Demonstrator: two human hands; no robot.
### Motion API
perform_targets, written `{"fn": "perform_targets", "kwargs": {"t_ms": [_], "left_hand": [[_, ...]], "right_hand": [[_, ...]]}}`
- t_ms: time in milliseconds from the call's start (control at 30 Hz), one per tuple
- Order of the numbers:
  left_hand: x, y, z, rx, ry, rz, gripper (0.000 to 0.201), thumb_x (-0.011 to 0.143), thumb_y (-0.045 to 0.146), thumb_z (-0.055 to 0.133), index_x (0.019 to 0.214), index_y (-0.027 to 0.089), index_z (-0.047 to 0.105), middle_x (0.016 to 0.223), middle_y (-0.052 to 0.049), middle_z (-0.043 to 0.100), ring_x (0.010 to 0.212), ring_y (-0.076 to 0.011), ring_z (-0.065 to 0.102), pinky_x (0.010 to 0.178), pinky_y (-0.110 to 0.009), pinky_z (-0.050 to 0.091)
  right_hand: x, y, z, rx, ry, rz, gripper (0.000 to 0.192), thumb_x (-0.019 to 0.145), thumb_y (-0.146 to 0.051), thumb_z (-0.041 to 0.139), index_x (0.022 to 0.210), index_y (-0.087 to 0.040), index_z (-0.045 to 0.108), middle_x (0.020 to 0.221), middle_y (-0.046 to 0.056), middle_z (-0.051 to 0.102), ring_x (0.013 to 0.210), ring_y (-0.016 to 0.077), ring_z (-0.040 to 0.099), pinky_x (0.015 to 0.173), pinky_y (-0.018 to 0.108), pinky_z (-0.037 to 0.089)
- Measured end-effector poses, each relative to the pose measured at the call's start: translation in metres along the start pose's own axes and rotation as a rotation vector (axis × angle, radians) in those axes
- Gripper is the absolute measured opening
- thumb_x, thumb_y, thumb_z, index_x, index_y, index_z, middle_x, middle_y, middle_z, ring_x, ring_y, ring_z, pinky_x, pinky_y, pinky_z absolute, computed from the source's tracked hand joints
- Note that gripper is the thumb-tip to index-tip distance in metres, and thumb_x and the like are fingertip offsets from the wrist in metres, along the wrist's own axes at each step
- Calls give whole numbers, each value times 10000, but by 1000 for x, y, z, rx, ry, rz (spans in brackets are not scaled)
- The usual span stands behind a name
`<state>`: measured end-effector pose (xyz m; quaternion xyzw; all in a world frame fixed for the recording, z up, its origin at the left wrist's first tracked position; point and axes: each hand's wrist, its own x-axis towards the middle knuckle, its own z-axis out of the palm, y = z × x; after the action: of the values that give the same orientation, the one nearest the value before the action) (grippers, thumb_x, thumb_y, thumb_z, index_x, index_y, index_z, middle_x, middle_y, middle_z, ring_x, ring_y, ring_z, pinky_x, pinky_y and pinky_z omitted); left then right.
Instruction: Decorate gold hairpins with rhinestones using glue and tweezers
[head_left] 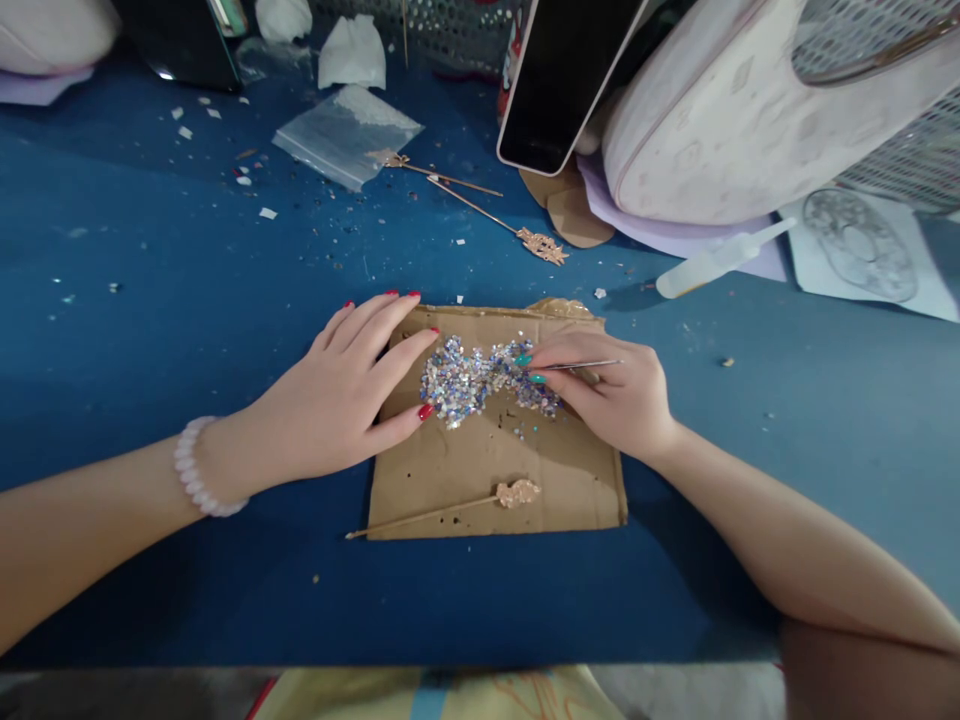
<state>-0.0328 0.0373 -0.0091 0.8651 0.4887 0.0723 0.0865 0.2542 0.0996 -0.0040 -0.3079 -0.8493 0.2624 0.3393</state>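
My left hand (pixel 337 395) lay flat, fingers spread, steadying the cardboard (pixel 495 470), while my right hand (pixel 615 395) pinched a thin pick (pixel 581 366) over the sequin pile (pixel 480 380).

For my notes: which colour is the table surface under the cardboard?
Dark blue table, seen best in the head view around the brown cardboard.

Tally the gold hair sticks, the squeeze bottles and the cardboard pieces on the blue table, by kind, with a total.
Gold hair sticks: 3 (one on the cardboard, two beyond it)
White squeeze bottle: 1
Cardboard sheet under the sequin pile: 1
Total: 5
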Motion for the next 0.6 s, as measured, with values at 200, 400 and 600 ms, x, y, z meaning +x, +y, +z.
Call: {"fn": "perform_targets", "kwargs": {"t_ms": [200, 400, 600], "left_hand": [[0, -2, 1, 13, 3, 14, 617, 1000, 478, 428, 1499, 116, 391, 1646, -216, 228, 1535, -392, 206, 1205, -650, 272], [0, -1, 1, -5, 3, 9, 619, 995, 467, 443, 1496, 106, 398, 1643, -219, 234, 1531, -404, 211, 1207, -655, 263], [0, -2, 1, -4, -6, -3, 617, 994, 492, 425, 1493, 130, 400, 1647, -203, 232, 1536, -387, 206, 1213, -642, 261]], "right_hand": [[0, 1, 0, 6, -2, -12, 146, 911, -125, 643, 901, -209, 762, 853, 27, 780, 832, 153, 744, 769, 293, 606], [1, 2, 0, 11, 15, -37, 146, 898, -102, 655, 899, -204, 759, 840, 22, 778, 821, 148, 743, 752, 282, 606], [-1, 3, -1, 55, 28, -28, 171, 893, -83, 646, 885, -214, 756, 844, 21, 779, 819, 152, 749, 740, 281, 612]]}}
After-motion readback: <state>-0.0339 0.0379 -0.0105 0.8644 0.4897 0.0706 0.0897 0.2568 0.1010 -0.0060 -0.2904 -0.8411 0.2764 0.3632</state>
